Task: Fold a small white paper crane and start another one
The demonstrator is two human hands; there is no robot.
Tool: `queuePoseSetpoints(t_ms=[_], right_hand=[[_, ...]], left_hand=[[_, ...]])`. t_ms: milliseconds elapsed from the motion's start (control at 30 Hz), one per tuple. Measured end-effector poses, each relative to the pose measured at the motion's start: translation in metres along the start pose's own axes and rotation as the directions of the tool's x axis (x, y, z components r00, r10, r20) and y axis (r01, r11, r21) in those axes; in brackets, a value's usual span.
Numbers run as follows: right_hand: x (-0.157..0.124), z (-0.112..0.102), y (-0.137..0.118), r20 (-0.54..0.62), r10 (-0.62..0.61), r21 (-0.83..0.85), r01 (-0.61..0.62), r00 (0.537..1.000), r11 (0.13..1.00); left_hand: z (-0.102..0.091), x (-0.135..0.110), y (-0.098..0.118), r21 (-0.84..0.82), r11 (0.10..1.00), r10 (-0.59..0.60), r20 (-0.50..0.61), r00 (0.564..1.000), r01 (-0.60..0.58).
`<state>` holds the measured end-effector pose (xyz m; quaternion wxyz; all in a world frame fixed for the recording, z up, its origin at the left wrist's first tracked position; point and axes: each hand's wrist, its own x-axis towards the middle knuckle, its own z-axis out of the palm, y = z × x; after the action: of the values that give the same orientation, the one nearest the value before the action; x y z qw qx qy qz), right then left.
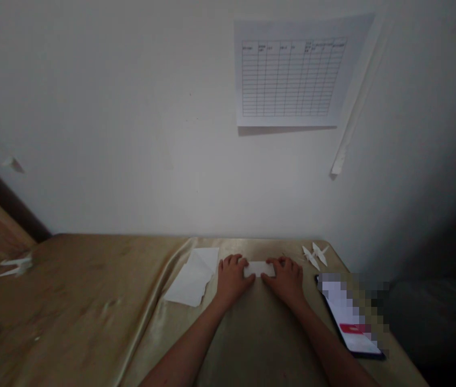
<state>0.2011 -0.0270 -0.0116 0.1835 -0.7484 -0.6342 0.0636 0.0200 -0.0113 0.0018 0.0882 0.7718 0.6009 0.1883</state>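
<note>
A small folded white paper [259,268] lies on the tan cloth-covered table [91,301] near the wall. My left hand [232,278] rests on its left end with fingers curled and thumb pressing the paper. My right hand [286,278] holds the right end the same way, fingers bent over the edge. Both hands pinch the paper flat against the table.
A stack of white paper sheets [194,277] lies left of my hands. Folded paper cranes [315,255] sit at the far right corner, more paper cranes [15,265] at the left. A phone [351,317] lies at the right edge. A printed table chart [292,75] hangs on the wall.
</note>
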Motion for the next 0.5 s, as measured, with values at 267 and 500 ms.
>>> queuePoseSetpoints(t_ms=[267, 500], right_hand=[[-0.001, 0.002, -0.003, 0.003, -0.014, -0.015, 0.014, 1.0, 1.0], [-0.001, 0.0, -0.004, 0.018, 0.004, -0.001, -0.004, 1.0, 1.0]], left_hand=[[0.013, 0.0, 0.007, -0.01, 0.999, -0.043, -0.056, 0.997, 0.042], [0.016, 0.001, 0.006, -0.03, 0.998, -0.066, -0.066, 0.996, 0.064]])
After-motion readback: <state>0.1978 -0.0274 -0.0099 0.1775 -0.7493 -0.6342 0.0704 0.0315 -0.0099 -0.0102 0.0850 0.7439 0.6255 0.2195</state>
